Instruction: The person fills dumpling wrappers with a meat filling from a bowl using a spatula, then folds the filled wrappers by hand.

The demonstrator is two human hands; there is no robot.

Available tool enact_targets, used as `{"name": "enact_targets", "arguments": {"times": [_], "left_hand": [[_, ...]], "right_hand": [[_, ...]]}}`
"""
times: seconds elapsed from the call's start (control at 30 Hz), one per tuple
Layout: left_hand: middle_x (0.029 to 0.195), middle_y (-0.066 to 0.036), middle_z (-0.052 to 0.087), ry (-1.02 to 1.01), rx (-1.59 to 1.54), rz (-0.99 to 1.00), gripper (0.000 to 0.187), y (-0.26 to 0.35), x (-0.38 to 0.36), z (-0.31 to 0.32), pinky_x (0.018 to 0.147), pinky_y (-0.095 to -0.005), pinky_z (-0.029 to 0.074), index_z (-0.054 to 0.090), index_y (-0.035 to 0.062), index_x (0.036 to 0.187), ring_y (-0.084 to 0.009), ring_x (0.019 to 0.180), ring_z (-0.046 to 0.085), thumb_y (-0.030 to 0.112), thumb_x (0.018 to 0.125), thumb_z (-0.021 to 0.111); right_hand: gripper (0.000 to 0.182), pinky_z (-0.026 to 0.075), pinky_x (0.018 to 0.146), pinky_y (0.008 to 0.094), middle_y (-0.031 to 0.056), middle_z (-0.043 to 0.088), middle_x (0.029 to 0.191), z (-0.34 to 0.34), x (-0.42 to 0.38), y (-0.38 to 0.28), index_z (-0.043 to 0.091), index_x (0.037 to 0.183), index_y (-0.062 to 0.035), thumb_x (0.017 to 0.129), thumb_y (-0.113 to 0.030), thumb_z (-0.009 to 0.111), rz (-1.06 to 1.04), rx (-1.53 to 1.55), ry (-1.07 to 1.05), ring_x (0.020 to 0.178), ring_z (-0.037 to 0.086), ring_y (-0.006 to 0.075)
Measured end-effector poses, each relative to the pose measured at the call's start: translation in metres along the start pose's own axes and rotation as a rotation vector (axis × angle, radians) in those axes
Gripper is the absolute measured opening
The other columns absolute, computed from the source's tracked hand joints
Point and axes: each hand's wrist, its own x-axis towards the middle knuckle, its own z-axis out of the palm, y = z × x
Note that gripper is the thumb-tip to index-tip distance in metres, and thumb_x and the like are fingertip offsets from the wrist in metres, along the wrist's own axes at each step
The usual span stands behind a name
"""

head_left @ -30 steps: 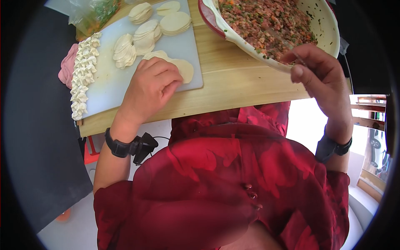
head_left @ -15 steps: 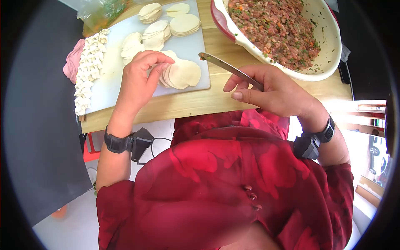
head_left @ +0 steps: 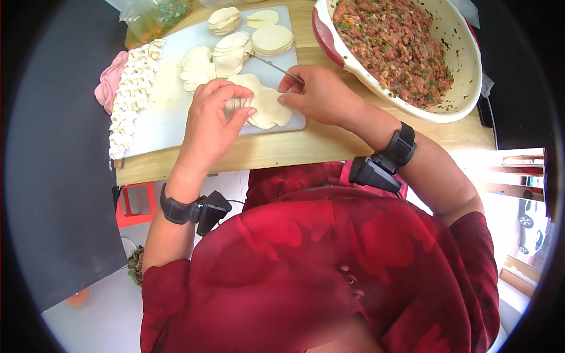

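Right hand (head_left: 321, 97) and metal spreader (head_left: 271, 63) have swung left, away from the bowl side, to the front wrappers (head_left: 268, 109). The right hand is closed round the spreader's near end, thumb and forefinger drawn close at the upper right edge of the wrappers; whether they also pinch the dough, I cannot tell. The left hand (head_left: 210, 117) is curled and partly open, its thumb and fingertips a little apart at the left side of the same pile.

These wrappers lie near the front right of the white cutting board (head_left: 170, 109). They are pale cream, thin and floury-looking, fanned over one another, with smooth faces and wavy, rounded edges. Just behind them, the spreader's thin blade points toward the other wrapper stacks (head_left: 272, 39), some neat and round, some slumped and overlapping. Folded dumplings (head_left: 132, 94), white and pleated, line the board's left edge, beside a pink cloth (head_left: 110, 82).

To the right, a cream bowl (head_left: 472, 88) with a red handle holds minced filling (head_left: 394, 53), pinkish brown with green and orange bits. Behind the board's far left corner sits a clear plastic bag (head_left: 144, 23), and everything rests on a pale wooden table (head_left: 235, 163)
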Motion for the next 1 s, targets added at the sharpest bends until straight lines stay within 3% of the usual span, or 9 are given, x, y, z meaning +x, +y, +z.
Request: {"name": "enact_targets", "arguments": {"times": [0.07, 0.13, 0.17, 0.23, 0.47, 0.53, 0.87, 0.93, 1.0], "left_hand": [[0.102, -0.009, 0.062, 0.010, 0.009, 0.005, 0.024, -0.001, -0.001, 0.001, 0.092, -0.0348, 0.044, 0.069, 0.0075, 0.098, -0.0264, 0.104, 0.055, 0.008, 0.075, 0.074], [0.102, -0.009, 0.062, 0.020, 0.016, 0.010, 0.025, -0.001, -0.001, 0.003, 0.091, -0.0348, 0.044, 0.069, 0.0075, 0.099, -0.0266, 0.104, 0.055, 0.008, 0.074, 0.074], [0.103, -0.009, 0.062, 0.038, -0.001, 0.024, 0.026, -0.001, 0.000, 0.004, 0.091, -0.0349, 0.044, 0.069, 0.0076, 0.099, -0.0267, 0.104, 0.055, 0.008, 0.074, 0.075], [0.103, -0.009, 0.062, 0.057, -0.020, 0.034, 0.027, -0.002, 0.002, 0.007, 0.091, -0.0351, 0.044, 0.069, 0.0078, 0.100, -0.0269, 0.104, 0.055, 0.008, 0.074, 0.075], [0.099, -0.009, 0.060, 0.089, -0.021, 0.071, 0.023, -0.001, 0.006, 0.014, 0.087, -0.0366, 0.045, 0.071, 0.0080, 0.092, -0.0288, 0.099, 0.053, 0.008, 0.070, 0.077], [0.098, -0.008, 0.060, 0.079, -0.014, 0.072, 0.022, 0.001, 0.006, 0.014, 0.087, -0.0364, 0.045, 0.071, 0.0085, 0.092, -0.0285, 0.099, 0.053, 0.007, 0.070, 0.076], [0.096, -0.007, 0.064, 0.096, -0.044, 0.138, 0.012, -0.006, 0.007, 0.013, 0.082, -0.0347, 0.047, 0.072, 0.0050, 0.088, -0.0254, 0.093, 0.055, 0.009, 0.077, 0.073], [0.096, -0.008, 0.065, 0.046, -0.110, 0.113, 0.012, -0.006, 0.007, 0.012, 0.080, -0.0343, 0.048, 0.072, 0.0037, 0.088, -0.0240, 0.090, 0.056, 0.010, 0.078, 0.073], [0.089, -0.010, 0.066, -0.045, -0.226, -0.071, 0.012, 0.000, 0.008, 0.009, 0.074, -0.0313, 0.049, 0.071, 0.0014, 0.087, -0.0198, 0.081, 0.058, 0.011, 0.080, 0.073]], "right_hand": [[0.022, 0.049, 0.071, 0.0354, 0.0127, 0.065, 0.084, 0.001, 0.001, 0.000, 0.064, 0.092, 0.0014, 0.082, -0.018, 0.067, 0.006, 0.013, -0.012, 0.078, 0.062, 0.0240], [0.021, 0.046, 0.065, 0.0289, 0.0057, 0.060, 0.079, 0.001, -0.001, 0.002, 0.063, 0.092, -0.0005, 0.081, -0.018, 0.069, -0.028, 0.085, -0.005, 0.069, 0.054, 0.0133], [0.021, 0.046, 0.065, 0.0289, 0.0057, 0.060, 0.079, 0.001, -0.002, 0.002, 0.063, 0.092, -0.0005, 0.081, -0.018, 0.069, -0.028, 0.082, -0.005, 0.069, 0.054, 0.0133], [0.015, 0.043, 0.058, 0.0257, 0.0021, 0.060, 0.079, 0.000, -0.007, -0.002, 0.063, 0.089, -0.0028, 0.081, -0.013, 0.069, -0.222, -0.003, 0.075, 0.062, 0.049, 0.0088], [0.013, 0.038, 0.054, 0.0216, -0.0012, 0.058, 0.077, 0.003, -0.012, 0.004, 0.064, 0.092, -0.0056, 0.081, -0.009, 0.068, -0.280, 0.177, -0.011, 0.060, 0.043, 0.0038], [0.017, 0.048, 0.070, 0.0323, 0.0110, 0.065, 0.083, 0.003, -0.013, -0.004, 0.064, 0.092, -0.0029, 0.078, -0.011, 0.068, -0.230, 0.157, 0.018, 0.075, 0.060, 0.0205], [0.017, 0.049, 0.069, 0.0343, 0.0108, 0.063, 0.079, 0.011, -0.009, 0.007, 0.065, 0.089, -0.0018, 0.077, -0.012, 0.072, -0.320, 0.192, 0.105, 0.073, 0.060, 0.0246], [0.017, 0.043, 0.055, 0.0251, 0.0025, 0.062, 0.079, 0.012, -0.007, 0.013, 0.067, 0.093, -0.0044, 0.079, -0.013, 0.074, -0.418, 0.134, 0.164, 0.063, 0.050, 0.0071], [0.018, 0.042, 0.054, 0.0245, 0.0020, 0.061, 0.077, 0.012, -0.010, 0.008, 0.067, 0.091, -0.0036, 0.080, -0.015, 0.075, -0.376, 0.097, 0.245, 0.061, 0.049, 0.0067]]}}
